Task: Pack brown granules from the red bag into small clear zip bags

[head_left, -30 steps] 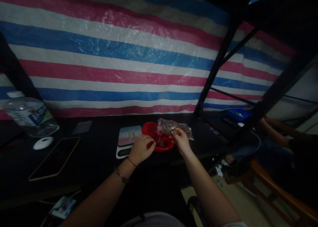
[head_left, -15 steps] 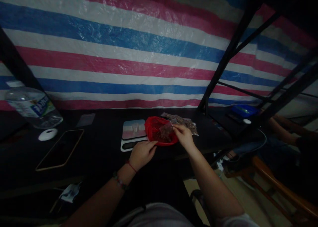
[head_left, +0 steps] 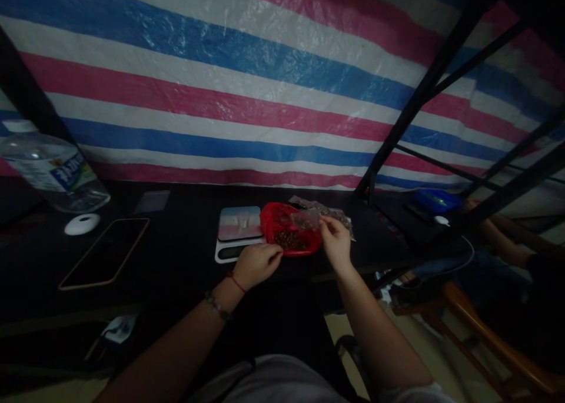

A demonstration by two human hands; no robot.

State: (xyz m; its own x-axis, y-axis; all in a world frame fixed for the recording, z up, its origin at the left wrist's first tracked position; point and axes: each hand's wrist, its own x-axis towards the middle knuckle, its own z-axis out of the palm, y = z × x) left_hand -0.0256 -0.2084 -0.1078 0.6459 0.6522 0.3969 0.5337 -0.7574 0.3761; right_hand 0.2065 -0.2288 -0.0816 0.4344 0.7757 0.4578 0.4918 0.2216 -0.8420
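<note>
A red plastic bag (head_left: 270,219) lies spread open on the dark table, with small brown pieces (head_left: 289,239) inside it. My left hand (head_left: 259,263) is closed on the bag's near left edge, thumb and fingers pinched together. Over the bag, my right hand (head_left: 334,238) pinches a small clear plastic bag (head_left: 305,218) by its right end. Touching the red bag on the left is a small scale (head_left: 227,231) with a little clear cup (head_left: 243,220) on its plate. Several filled clear packets (head_left: 324,206) lie behind my right hand.
On the left are a phone (head_left: 106,253), a white mouse (head_left: 82,224), a large plastic bottle (head_left: 53,170) and a flat clear bag (head_left: 152,201). A black metal frame post (head_left: 399,117) rises at the right. Beyond it, another person's arm (head_left: 503,235) reaches toward a blue item (head_left: 436,200).
My right hand has drawn the clear bag slightly right and up, and more brown pieces show in the red bag. My left hand stays at its edge. The view has shifted slightly.
</note>
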